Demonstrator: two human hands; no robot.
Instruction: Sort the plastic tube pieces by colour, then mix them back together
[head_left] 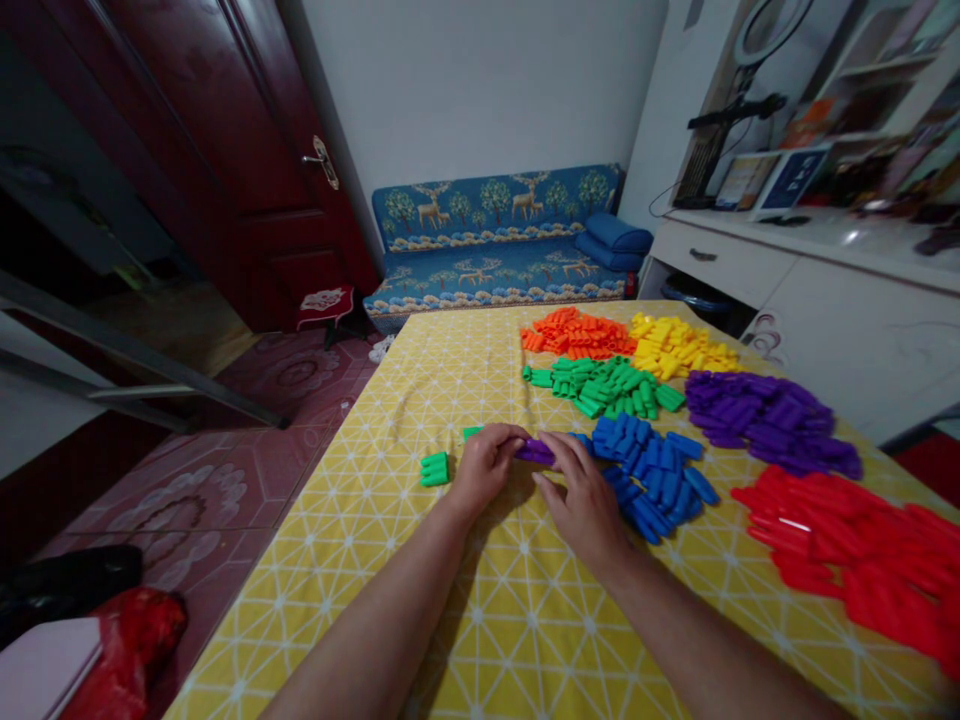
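Between my two hands is a purple plastic piece (pixel 535 452), short and ridged or made of joined tubes. My left hand (pixel 487 462) pinches its left end, and my right hand (pixel 581 490) has its fingers on the right end. Beside my left hand lies a green plastic piece (pixel 434 469) with a ridged, tube-like shape. Another green piece (pixel 472 433) shows partly behind that hand. A heap of blue plastic pieces (pixel 649 470) lies just right of my right hand, which hides part of it.
Further heaps on the yellow patterned tablecloth (pixel 360 560) are green (pixel 607 385), orange (pixel 574 333), yellow (pixel 679 345), purple (pixel 765 418) and red (pixel 855 550). Beyond the table stand a blue sofa (pixel 487 260), a white cabinet (pixel 847 310) and a dark red door (pixel 247 150).
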